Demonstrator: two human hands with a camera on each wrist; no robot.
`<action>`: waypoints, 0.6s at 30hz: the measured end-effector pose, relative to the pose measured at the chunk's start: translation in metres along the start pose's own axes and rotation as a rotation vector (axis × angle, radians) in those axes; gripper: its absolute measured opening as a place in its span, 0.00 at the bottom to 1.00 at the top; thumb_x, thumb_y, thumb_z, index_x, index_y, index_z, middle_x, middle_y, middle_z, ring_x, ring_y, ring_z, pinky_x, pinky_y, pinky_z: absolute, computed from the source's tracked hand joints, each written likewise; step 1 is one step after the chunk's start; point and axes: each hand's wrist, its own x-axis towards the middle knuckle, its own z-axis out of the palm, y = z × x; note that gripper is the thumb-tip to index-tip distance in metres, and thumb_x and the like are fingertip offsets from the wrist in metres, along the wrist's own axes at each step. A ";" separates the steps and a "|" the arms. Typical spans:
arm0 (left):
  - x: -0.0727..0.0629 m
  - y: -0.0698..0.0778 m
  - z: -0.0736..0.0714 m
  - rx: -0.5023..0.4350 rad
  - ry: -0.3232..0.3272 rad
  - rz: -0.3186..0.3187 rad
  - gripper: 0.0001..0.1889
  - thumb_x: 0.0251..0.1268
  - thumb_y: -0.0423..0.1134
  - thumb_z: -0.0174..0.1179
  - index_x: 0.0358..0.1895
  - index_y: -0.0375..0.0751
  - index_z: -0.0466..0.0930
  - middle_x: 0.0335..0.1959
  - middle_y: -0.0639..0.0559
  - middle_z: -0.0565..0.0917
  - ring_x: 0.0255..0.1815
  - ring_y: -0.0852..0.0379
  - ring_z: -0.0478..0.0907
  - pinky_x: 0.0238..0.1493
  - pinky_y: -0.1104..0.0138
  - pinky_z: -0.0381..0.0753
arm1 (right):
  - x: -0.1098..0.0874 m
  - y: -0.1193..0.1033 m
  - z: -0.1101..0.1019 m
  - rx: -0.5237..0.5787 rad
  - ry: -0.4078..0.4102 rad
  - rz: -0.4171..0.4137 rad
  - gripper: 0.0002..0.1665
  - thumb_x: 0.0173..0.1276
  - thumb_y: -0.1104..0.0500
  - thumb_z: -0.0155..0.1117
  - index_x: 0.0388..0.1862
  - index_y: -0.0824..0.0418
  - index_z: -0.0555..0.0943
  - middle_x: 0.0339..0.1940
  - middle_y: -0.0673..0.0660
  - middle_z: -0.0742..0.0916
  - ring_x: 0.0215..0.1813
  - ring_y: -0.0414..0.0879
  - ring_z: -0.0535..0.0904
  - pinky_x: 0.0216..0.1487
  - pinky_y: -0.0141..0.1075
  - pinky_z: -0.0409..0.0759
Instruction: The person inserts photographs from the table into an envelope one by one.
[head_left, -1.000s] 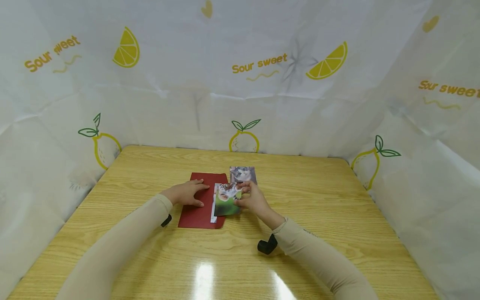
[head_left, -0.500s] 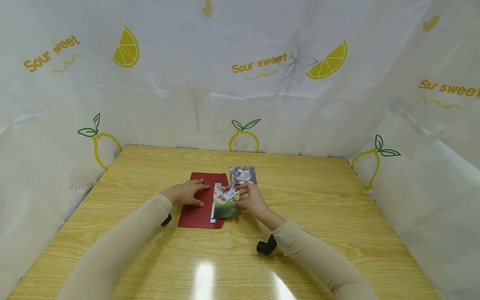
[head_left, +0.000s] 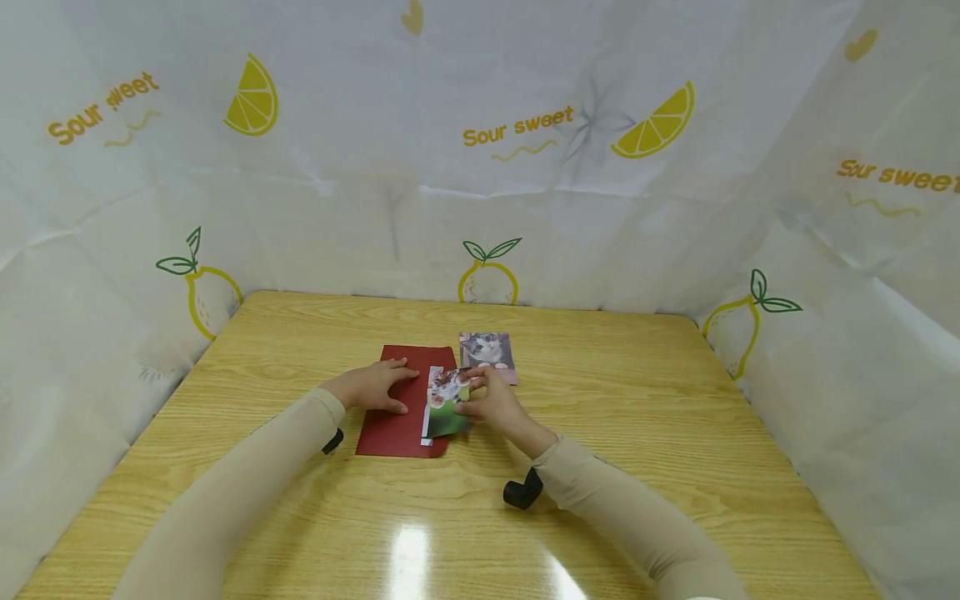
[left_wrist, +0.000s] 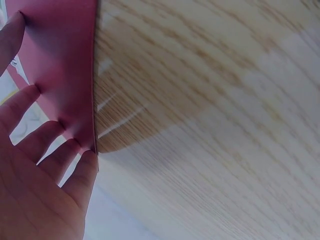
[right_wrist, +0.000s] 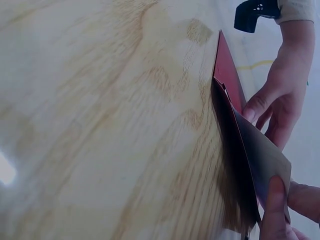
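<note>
A red envelope (head_left: 397, 433) lies flat on the wooden table in the head view. My left hand (head_left: 375, 387) rests on it with spread fingers; in the left wrist view these fingertips press the red paper (left_wrist: 65, 55). My right hand (head_left: 498, 408) pinches a picture card (head_left: 444, 423) showing a tiger cub over green. The card's left edge lies at a pale strip (head_left: 427, 441) near the envelope's right side. In the right wrist view, thumb and fingers hold the tilted card (right_wrist: 267, 152) at its edge. Whether its far edge is inside the envelope I cannot tell.
A second card (head_left: 486, 348) with a grey and white cat lies behind my right hand, beside the envelope. Black wrist camera mounts (head_left: 522, 490) sit under the forearms. A white curtain with lemon prints (head_left: 487, 192) stands behind the wooden table (head_left: 600, 375).
My right hand has moved left with the tiger card, which shows less of its width now. More of the cat card is uncovered. My left hand has stayed put.
</note>
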 end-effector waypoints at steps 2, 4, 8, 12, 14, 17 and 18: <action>0.000 0.000 0.000 -0.003 0.000 0.001 0.37 0.62 0.52 0.64 0.73 0.45 0.63 0.77 0.38 0.54 0.77 0.37 0.50 0.70 0.45 0.62 | 0.001 0.000 0.002 -0.011 0.002 -0.008 0.32 0.57 0.71 0.71 0.60 0.68 0.70 0.50 0.65 0.77 0.26 0.40 0.74 0.29 0.33 0.82; 0.000 0.000 0.000 -0.004 -0.001 0.002 0.37 0.62 0.52 0.64 0.73 0.45 0.63 0.77 0.38 0.54 0.77 0.37 0.50 0.70 0.45 0.62 | 0.003 -0.001 0.004 -0.023 0.004 -0.015 0.32 0.57 0.71 0.71 0.60 0.68 0.71 0.50 0.65 0.78 0.26 0.40 0.74 0.29 0.33 0.82; 0.000 -0.001 0.000 -0.001 -0.005 0.003 0.37 0.63 0.52 0.64 0.73 0.46 0.63 0.77 0.38 0.54 0.77 0.37 0.50 0.70 0.45 0.61 | 0.006 -0.002 0.007 -0.038 -0.003 -0.008 0.30 0.57 0.70 0.71 0.58 0.67 0.72 0.50 0.65 0.78 0.28 0.41 0.75 0.29 0.33 0.82; 0.000 -0.001 0.000 -0.003 -0.006 0.005 0.37 0.63 0.52 0.64 0.73 0.45 0.63 0.77 0.38 0.53 0.77 0.37 0.50 0.70 0.45 0.61 | 0.006 -0.003 0.009 -0.044 -0.015 -0.001 0.29 0.58 0.70 0.70 0.58 0.67 0.72 0.51 0.66 0.77 0.29 0.43 0.76 0.30 0.34 0.82; 0.000 0.000 0.000 -0.008 -0.005 0.005 0.37 0.63 0.51 0.64 0.73 0.45 0.63 0.77 0.38 0.53 0.77 0.37 0.50 0.70 0.45 0.61 | 0.005 -0.003 0.010 -0.039 -0.012 -0.001 0.26 0.61 0.70 0.68 0.58 0.67 0.72 0.50 0.65 0.77 0.30 0.43 0.77 0.30 0.34 0.82; 0.000 0.000 0.000 -0.012 -0.006 0.000 0.37 0.63 0.52 0.64 0.73 0.46 0.63 0.77 0.38 0.53 0.77 0.37 0.49 0.70 0.46 0.61 | 0.007 -0.002 0.011 -0.018 -0.005 0.007 0.21 0.68 0.70 0.60 0.59 0.67 0.72 0.49 0.64 0.77 0.36 0.44 0.77 0.31 0.35 0.82; 0.000 -0.001 0.000 -0.012 -0.007 -0.002 0.37 0.63 0.52 0.63 0.73 0.46 0.62 0.77 0.38 0.53 0.77 0.37 0.49 0.70 0.46 0.61 | 0.007 -0.001 0.011 -0.010 -0.004 0.011 0.20 0.70 0.70 0.58 0.60 0.67 0.72 0.48 0.63 0.77 0.38 0.45 0.77 0.31 0.35 0.82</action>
